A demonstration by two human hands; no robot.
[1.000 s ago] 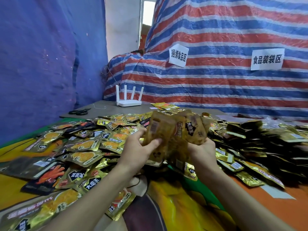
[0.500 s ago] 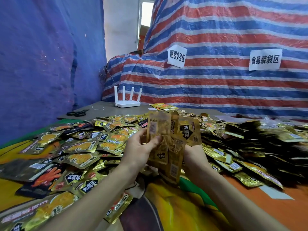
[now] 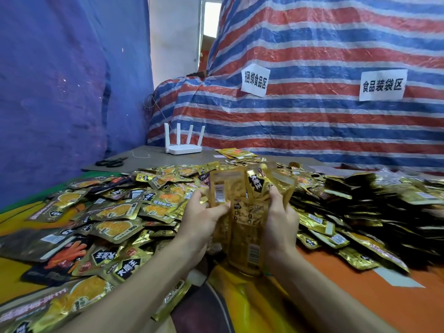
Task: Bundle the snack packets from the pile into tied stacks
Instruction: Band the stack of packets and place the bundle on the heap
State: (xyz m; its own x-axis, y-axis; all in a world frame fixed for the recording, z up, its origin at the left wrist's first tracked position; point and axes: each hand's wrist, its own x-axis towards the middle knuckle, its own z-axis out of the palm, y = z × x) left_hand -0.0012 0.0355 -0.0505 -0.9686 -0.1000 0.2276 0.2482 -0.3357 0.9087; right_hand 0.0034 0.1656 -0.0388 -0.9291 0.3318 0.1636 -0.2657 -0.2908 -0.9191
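Scissors: black scissors lie on the grey board at the far left, with a thin white thread beside them.
Loose pile: gold snack packets lie flat and mixed on the left; several seem to read "大魔王".
Router: a white router stands behind the pile.
Left hand: the left hand grips the left edge of the handful, thumb on the front by a barcode, fingers curled behind.
Handful: the held packets stand upright between both hands, above the near edge of the pile. Their long axis is about vertical, the tops fan apart and the bottoms are uneven, so they probably need squaring before tying.
Left sign: the white paper reads "捆绑食品区".
Right hand: the right hand holds the right edge, thumb in front. Both hands are equally near.
Right heap: darker gold packets are heaped on the right.
Right sign: the second paper reads "食品装袋区".
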